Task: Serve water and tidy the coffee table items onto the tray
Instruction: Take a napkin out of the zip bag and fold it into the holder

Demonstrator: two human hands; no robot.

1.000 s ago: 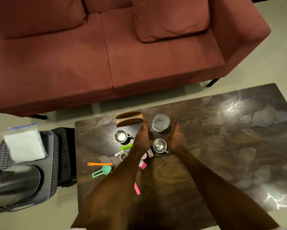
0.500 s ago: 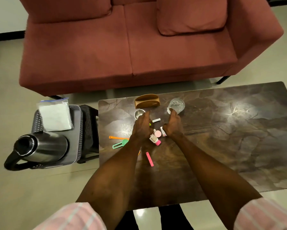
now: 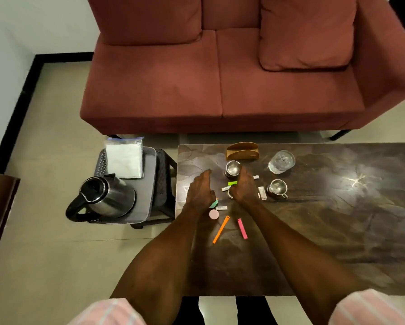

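Dark coffee table: glass, two steel cups, wooden holder, small scattered items.

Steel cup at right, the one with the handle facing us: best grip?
Take the steel cup by its loop handle, which sticks out on the near right side, toward the person. It stands upright and apart from the glass behind it, so the right hand could come in from the near right. A white packet lies close on its left, so avoid that side.

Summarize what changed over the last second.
Left hand and right hand shifted left, off the handled steel cup, now standing free. Orange stick swung from crosswise to diagonal, nearer the person. Glass, kettle, tray unmoved.
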